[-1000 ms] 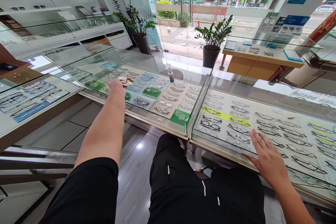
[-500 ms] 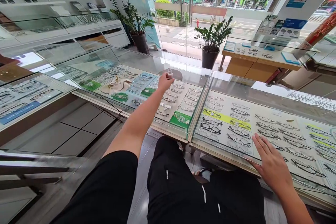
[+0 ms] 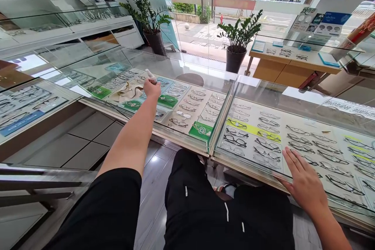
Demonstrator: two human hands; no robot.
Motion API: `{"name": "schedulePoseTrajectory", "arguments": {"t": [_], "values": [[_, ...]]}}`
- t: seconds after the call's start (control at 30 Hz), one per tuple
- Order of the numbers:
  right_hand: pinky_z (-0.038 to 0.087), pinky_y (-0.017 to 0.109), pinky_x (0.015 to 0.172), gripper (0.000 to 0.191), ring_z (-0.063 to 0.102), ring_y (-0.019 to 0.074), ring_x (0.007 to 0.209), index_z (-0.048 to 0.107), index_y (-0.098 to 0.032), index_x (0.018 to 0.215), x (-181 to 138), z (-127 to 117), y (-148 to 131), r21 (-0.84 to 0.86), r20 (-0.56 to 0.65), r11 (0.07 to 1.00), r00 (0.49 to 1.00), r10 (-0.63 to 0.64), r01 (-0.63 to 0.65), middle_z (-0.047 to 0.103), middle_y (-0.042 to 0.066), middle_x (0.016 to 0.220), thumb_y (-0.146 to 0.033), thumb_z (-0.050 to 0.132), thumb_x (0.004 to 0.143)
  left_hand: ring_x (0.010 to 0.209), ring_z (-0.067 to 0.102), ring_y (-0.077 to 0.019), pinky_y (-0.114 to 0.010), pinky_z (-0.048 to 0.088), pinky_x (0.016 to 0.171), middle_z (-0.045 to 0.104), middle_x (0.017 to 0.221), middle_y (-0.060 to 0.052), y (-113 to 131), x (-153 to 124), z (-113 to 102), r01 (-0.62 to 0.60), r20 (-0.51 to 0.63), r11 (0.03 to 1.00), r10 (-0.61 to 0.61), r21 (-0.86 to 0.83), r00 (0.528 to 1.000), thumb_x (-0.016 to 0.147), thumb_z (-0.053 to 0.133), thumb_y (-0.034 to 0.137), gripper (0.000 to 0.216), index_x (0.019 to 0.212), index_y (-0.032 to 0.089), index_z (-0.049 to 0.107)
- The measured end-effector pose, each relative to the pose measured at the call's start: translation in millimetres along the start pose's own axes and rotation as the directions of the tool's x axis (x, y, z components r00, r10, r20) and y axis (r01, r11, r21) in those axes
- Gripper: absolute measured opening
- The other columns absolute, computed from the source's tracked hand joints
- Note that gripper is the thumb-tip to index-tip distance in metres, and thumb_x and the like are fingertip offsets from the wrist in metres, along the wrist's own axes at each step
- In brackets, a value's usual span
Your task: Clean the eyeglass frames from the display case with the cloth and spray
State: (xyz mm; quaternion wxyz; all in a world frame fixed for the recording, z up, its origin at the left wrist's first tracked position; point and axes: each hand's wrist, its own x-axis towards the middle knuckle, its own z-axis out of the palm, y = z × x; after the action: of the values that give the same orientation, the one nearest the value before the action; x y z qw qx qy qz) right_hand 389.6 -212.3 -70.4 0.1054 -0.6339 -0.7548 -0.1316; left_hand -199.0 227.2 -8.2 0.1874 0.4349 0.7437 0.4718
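Left hand (image 3: pixel 151 87) grips bottle (image 3: pixel 150 73) near cloth (image 3: pixel 125 92)
Right hand (image 3: pixel 305 181), fingers extended, at front edge (image 3: pixel 249 172); open glass (image 3: pixel 215 79) right of bottle.

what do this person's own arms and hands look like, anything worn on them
The left forearm is bare below a short, plain black sleeve. The right forearm is bare too, with no sleeve in frame. Neither the left hand nor the right hand wears a glove, and no watch or bracelet shows at either wrist.
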Motion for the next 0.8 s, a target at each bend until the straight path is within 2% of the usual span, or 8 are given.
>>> {"name": "schedulePoseTrajectory", "arguments": {"t": [0.2,0.37,0.43,0.5,0.53,0.57,0.63,0.8], "values": [[0.045,0.059,0.125,0.091,0.048,0.0420,0.161,0.011,-0.021,0.183,4.0,-8.0,-3.8,-0.007,0.032,1.000,0.999,0.015,-0.015,0.046,0.016,0.179,-0.054,0.056,0.110,0.172,0.018,-0.0321,-0.047,0.017,0.142,0.011,0.184,-0.032,6.7,-43.8,-4.5,-0.013,-0.049,1.000,0.012,-0.028,0.999,0.102,0.074,0.017,0.094,0.166,-0.006,0.009],[0.043,0.058,0.127,0.089,0.048,0.0412,0.161,0.015,-0.020,0.182,7.3,-14.8,-7.8,0.019,0.065,0.999,0.997,0.042,-0.043,0.047,0.016,0.179,-0.053,0.057,0.110,0.158,0.050,-0.0299,-0.048,0.035,0.138,0.054,0.167,-0.009,-14.9,-199.0,-38.8,-0.437,-0.027,0.891,0.437,-0.121,0.899,0.096,0.071,0.026,0.062,0.154,0.024,0.051],[0.043,0.058,0.127,0.088,0.047,0.0412,0.162,0.017,-0.019,0.182,8.3,-16.3,-8.5,0.041,0.070,0.998,0.996,0.048,-0.051,0.047,0.016,0.178,-0.053,0.057,0.110,0.136,0.068,-0.0312,-0.052,0.053,0.124,0.071,0.137,-0.001,-39.3,-284.1,-46.0,-0.447,-0.015,0.863,0.456,-0.236,0.890,0.096,0.070,0.038,0.032,0.127,0.040,0.065],[0.044,0.058,0.127,0.089,0.047,0.0411,0.161,0.020,-0.019,0.181,9.2,-17.1,-8.8,0.058,0.063,0.996,0.996,0.061,-0.065,0.049,0.016,0.177,-0.056,0.058,0.109,0.111,0.077,-0.0345,-0.054,0.062,0.108,0.074,0.099,-0.003,-67.9,-360.4,-37.3,-0.179,0.410,0.941,0.291,-0.289,0.865,0.088,0.077,0.042,0.011,0.095,0.039,0.070],[0.043,0.058,0.127,0.090,0.048,0.0409,0.161,0.021,-0.019,0.181,9.6,-17.4,-8.9,0.064,0.061,0.995,0.996,0.071,-0.075,0.049,0.016,0.177,-0.057,0.059,0.109,0.102,0.079,-0.0343,-0.052,0.065,0.101,0.073,0.091,-0.004,-81.7,-390.5,-26.4,0.066,0.622,0.968,0.103,-0.242,0.776,0.083,0.081,0.041,0.013,0.090,0.036,0.071],[0.043,0.057,0.128,0.090,0.048,0.0407,0.161,0.022,-0.020,0.181,9.9,-17.6,-9.1,0.070,0.063,0.994,0.995,0.081,-0.086,0.049,0.015,0.177,-0.057,0.059,0.108,0.095,0.080,-0.0331,-0.049,0.067,0.094,0.073,0.088,-0.005,-94.5,-413.7,-11.8,0.351,0.773,0.926,-0.121,-0.138,0.623,0.075,0.087,0.036,0.021,0.087,0.033,0.069],[0.042,0.057,0.129,0.087,0.047,0.0401,0.161,0.024,-0.020,0.180,10.3,-18.3,-9.7,0.078,0.070,0.991,0.992,0.101,-0.107,0.048,0.014,0.178,-0.056,0.059,0.109,0.090,0.081,-0.0301,-0.041,0.069,0.083,0.075,0.092,-0.006,-115.1,-439.1,23.4,0.796,0.815,0.604,-0.478,0.034,0.329,0.064,0.093,0.023,0.037,0.090,0.029,0.067],[0.041,0.058,0.129,0.080,0.044,0.0399,0.163,0.031,-0.018,0.177,7.1,-20.7,-17.0,0.074,0.087,0.988,0.988,0.130,-0.136,0.046,0.015,0.179,-0.055,0.055,0.110,0.076,0.079,-0.0206,-0.028,0.067,0.072,0.066,0.077,-0.001,-139.5,-429.1,93.9,0.907,0.795,0.422,-0.550,0.002,0.254,0.077,0.083,0.023,0.027,0.085,0.025,0.057]]}}
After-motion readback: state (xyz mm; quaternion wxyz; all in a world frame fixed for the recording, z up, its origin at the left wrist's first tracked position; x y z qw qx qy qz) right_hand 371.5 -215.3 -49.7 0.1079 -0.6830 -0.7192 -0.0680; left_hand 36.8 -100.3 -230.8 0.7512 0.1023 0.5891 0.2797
